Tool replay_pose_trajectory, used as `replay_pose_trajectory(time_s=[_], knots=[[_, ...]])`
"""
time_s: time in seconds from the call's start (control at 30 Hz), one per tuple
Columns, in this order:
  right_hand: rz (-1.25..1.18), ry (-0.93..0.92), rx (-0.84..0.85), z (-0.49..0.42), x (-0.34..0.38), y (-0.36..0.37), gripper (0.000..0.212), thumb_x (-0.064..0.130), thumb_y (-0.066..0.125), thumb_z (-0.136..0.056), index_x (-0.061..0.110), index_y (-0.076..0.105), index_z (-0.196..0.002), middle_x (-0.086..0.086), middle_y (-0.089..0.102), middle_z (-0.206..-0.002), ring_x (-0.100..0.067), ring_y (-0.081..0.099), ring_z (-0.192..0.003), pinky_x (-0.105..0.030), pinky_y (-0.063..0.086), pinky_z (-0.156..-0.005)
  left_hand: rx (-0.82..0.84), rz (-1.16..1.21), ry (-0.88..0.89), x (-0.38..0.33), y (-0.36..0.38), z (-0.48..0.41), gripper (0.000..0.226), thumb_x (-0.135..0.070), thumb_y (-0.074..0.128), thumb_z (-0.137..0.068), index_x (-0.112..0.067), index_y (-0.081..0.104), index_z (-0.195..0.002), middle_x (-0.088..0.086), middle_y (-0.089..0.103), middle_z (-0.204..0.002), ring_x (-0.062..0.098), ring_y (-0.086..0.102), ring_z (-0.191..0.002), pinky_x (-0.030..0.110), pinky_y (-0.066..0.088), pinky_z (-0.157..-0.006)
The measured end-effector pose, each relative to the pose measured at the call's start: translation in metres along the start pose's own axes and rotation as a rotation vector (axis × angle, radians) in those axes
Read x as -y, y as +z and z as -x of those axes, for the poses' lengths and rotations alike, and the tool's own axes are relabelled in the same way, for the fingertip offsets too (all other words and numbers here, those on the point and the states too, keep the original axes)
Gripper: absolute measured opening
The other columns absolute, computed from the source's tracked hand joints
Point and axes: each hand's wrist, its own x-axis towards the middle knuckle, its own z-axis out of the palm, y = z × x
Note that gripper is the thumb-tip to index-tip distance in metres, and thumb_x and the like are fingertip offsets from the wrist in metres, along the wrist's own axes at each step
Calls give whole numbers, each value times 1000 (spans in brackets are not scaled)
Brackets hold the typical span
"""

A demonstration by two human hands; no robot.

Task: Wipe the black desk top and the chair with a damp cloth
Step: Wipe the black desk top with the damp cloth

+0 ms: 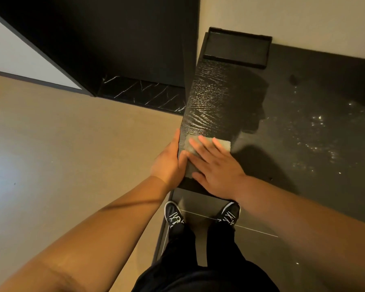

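Note:
A narrow black desk top (211, 98) with wood grain runs away from me toward the wall, its surface glistening wet. A grey folded cloth (223, 143) lies flat on its near end. My right hand (215, 165) presses flat on the cloth with fingers spread, covering most of it. My left hand (169, 163) grips the desk's left edge beside the cloth, thumb on top. No chair shows in the head view.
A shallow black tray (236, 48) sits at the far end of the desk against the beige wall. Dark speckled floor (314, 127) lies to the right, tan floor (72, 133) to the left. My two feet in black shoes (173, 213) stand below the desk's near end.

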Motion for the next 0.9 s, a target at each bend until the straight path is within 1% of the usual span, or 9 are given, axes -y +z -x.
replay_pose_trajectory(time_s=[0.07, 0.13, 0.2, 0.33, 0.43, 0.57, 0.73, 0.8, 0.9], knots=[[-23, -22, 12, -4, -17, -3, 63, 49, 32, -106, 27, 18, -164, 0, 0, -173, -26, -3, -159, -52, 3, -128, 13, -19, 15, 5, 0, 5, 75, -50, 35, -102, -35, 4, -168, 9, 50, -158, 32, 59, -130, 32, 44, -95], [-106, 111, -14, -28, -34, -13, 70, 45, 33, -106, 24, 2, -165, 2, -2, -173, -19, -8, -159, -49, 1, -129, 14, -47, 20, 11, 0, 7, 72, -40, 41, -108, -32, 3, -169, 9, 48, -160, 31, 57, -132, 32, 43, -100], [-155, 279, -52, -59, -44, -25, 75, 44, 33, -106, 18, -7, -164, -1, -2, -173, -17, -8, -158, -45, -2, -129, 2, -63, 20, 14, 2, 7, 72, -33, 45, -109, -32, 4, -169, 9, 49, -160, 31, 56, -133, 30, 41, -99], [-113, 382, -74, -101, -40, -28, 71, 43, 28, -105, 14, 3, -164, -5, -3, -173, -26, -6, -159, -48, 0, -128, 2, -77, 15, 16, 3, 4, 73, -35, 44, -109, -35, 2, -169, 9, 49, -160, 31, 57, -131, 35, 44, -101], [-49, 315, -72, -83, -25, -16, 70, 45, 27, -104, 16, 7, -165, -4, -2, -173, -25, -5, -159, -49, 4, -128, 51, -71, 13, 21, 2, 5, 75, -36, 44, -109, -35, -2, -168, 7, 44, -164, 30, 54, -136, 34, 42, -102], [-82, 245, -17, -23, 14, -2, 74, 47, 31, -102, 19, 5, -165, 2, -8, -173, -18, -14, -158, -45, -3, -128, 117, -112, 69, 38, -5, 19, 78, -36, 45, -109, -35, -7, -167, 7, 45, -163, 29, 56, -134, 36, 45, -105], [-60, 185, 21, -14, 13, -7, 76, 53, 36, -99, 22, 12, -164, 2, -1, -173, -19, -6, -159, -46, 1, -129, 147, -166, 75, 58, -4, 34, 74, -42, 40, -110, -40, -9, -166, 6, 48, -160, 28, 56, -131, 40, 46, -106], [-35, 229, 14, -43, 0, -15, 76, 56, 32, -101, 21, 11, -165, 0, -1, -173, -22, -6, -159, -49, 2, -128, 142, -180, 89, 65, -2, 40, 72, -44, 38, -110, -43, -7, -166, 7, 50, -157, 28, 57, -128, 41, 47, -104], [-59, 388, -27, -83, -1, -21, 75, 54, 29, -102, 18, 9, -164, -3, -2, -173, -26, -6, -158, -52, 3, -128, 138, -164, 75, 73, 0, 46, 69, -49, 36, -109, -47, -3, -166, 6, 50, -156, 28, 59, -126, 43, 49, -101]])
